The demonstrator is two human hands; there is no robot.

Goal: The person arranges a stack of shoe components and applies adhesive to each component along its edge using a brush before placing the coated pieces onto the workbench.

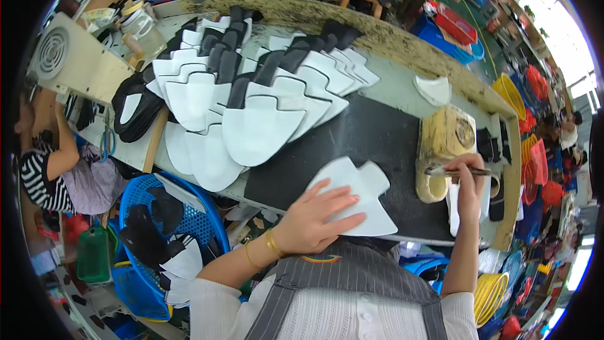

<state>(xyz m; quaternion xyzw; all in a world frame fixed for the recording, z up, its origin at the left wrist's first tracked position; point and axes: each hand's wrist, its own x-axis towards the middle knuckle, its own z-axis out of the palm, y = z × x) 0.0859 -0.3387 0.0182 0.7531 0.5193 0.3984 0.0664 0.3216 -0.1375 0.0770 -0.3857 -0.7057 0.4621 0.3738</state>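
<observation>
My left hand [321,217] lies with spread fingers on a white shoe-upper piece [368,198] with a notched tab, near the front edge of the black mat [352,132]. In my right hand [467,179] is a brush [440,170], held crosswise above the mouth of a yellowed, glue-crusted plastic jug [448,129]. Its bristle tip is hard to make out. Left of the mat, several overlapping white pieces [261,123] with black tabs lie in fanned rows.
A lone white piece [433,90] lies behind the jug. A raised wooden rim [377,41] borders the bench. Below its left side stands a blue basket [217,226] holding black and white pieces. A glass jar [141,28] is at the back left; another person [53,164] sits left.
</observation>
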